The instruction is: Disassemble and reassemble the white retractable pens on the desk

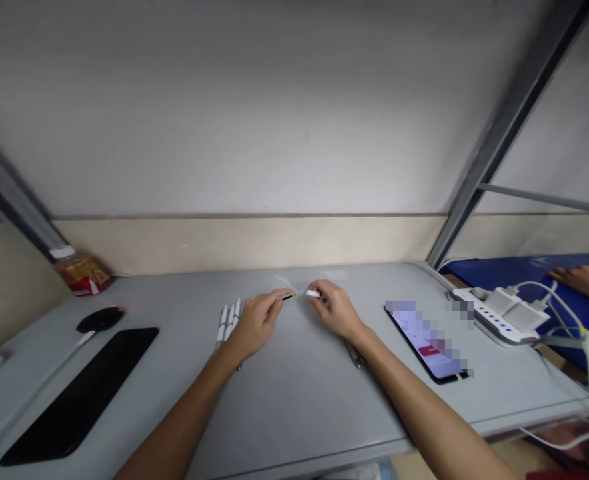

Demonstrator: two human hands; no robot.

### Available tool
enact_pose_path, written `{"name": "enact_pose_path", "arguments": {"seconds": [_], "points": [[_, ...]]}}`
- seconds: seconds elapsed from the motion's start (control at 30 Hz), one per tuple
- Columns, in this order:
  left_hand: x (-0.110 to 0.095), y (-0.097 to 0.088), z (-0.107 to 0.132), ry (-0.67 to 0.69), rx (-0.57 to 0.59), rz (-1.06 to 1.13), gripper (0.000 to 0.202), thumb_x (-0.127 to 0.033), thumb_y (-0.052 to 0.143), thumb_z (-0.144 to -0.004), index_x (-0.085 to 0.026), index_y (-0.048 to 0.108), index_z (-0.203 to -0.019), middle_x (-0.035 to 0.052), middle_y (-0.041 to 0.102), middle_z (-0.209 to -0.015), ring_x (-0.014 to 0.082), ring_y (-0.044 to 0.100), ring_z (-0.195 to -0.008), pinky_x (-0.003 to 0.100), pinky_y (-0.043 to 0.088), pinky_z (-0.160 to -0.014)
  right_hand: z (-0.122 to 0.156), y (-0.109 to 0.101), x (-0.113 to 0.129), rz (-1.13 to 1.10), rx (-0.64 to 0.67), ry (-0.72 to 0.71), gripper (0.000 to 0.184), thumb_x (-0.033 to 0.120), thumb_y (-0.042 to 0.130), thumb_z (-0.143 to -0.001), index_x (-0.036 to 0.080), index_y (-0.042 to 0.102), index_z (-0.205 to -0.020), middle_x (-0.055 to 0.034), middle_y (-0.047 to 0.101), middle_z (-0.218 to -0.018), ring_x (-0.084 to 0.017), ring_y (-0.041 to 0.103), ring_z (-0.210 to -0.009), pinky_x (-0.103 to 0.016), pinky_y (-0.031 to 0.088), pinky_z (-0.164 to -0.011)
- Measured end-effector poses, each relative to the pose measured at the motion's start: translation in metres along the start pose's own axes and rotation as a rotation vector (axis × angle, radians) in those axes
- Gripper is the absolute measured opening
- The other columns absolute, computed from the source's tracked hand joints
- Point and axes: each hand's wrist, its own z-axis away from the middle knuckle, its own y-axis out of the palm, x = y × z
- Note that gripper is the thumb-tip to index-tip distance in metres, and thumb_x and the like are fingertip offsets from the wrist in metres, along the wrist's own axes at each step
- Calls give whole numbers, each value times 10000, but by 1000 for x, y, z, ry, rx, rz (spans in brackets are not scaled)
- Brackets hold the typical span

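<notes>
My left hand point(258, 321) is closed in a pinch above the middle of the desk. From its fingertips a thin pen refill point(288, 297), dark with a yellowish end, points to the right. My right hand point(337, 308) faces it a short gap away, its fingers closed on a white pen barrel point(313, 293); most of the barrel is hidden in the hand. The two pieces are apart. Several white pens point(229, 321) lie side by side, just left of my left hand and partly covered by it. Slim dark pen-like pieces point(355, 355) lie beside my right forearm.
On the left are a dark mouse pad point(81, 397), a black mouse point(101, 320) with a white cable and a drink bottle point(81, 270). A lit phone point(424, 343) and a power strip point(499, 313) with cables are on the right. Another person's hand point(587, 280) rests beyond.
</notes>
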Motion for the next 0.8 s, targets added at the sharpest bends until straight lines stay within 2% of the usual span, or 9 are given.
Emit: {"name": "enact_pose_path", "arguments": {"seconds": [0.1, 0.3, 0.43, 0.63, 0.8], "points": [[4, 5, 1, 46, 9, -68, 346, -307, 319, -970, -292, 601, -1169, 25, 681, -1104, 194, 599, -1004, 349, 383, -894, 4, -2, -1, 142, 31, -87, 158, 223, 467, -913, 178, 593, -998, -53, 589, -912, -155, 518, -807, -272, 394, -764], [6, 9, 5, 78, 34, -249, 306, -294, 330, -973, -289, 612, -1091, 13, 693, -1036, 204, 595, -971, 350, 331, -834, 10, 1, -2, 273, 126, -147, 170, 206, 500, -905, 187, 616, -1028, -60, 594, -891, -179, 523, -857, -275, 396, -777], [4, 9, 5, 72, 19, -262, 294, -299, 327, -975, -292, 604, -1074, 4, 691, -1018, 200, 591, -958, 342, 317, -820, 10, 0, -2, 345, 99, -162, 181, 206, 494, -913, 188, 626, -1036, -69, 597, -890, -186, 522, -862, -286, 394, -787], [4, 14, 4, 90, 4, -293, 284, -295, 334, -975, -287, 607, -1053, 5, 693, -971, 202, 592, -930, 329, 310, -781, 12, -3, -5, 356, 103, -160, 187, 200, 514, -907, 195, 640, -1046, -68, 603, -889, -186, 530, -860, -285, 400, -780], [-3, 16, 6, 95, 25, -278, 305, -302, 320, -981, -278, 610, -1070, 19, 688, -957, 203, 582, -949, 341, 312, -815, 13, -3, -3, 344, 109, -170, 191, 198, 515, -911, 191, 650, -1046, -71, 612, -888, -185, 541, -878, -285, 405, -797]]}}
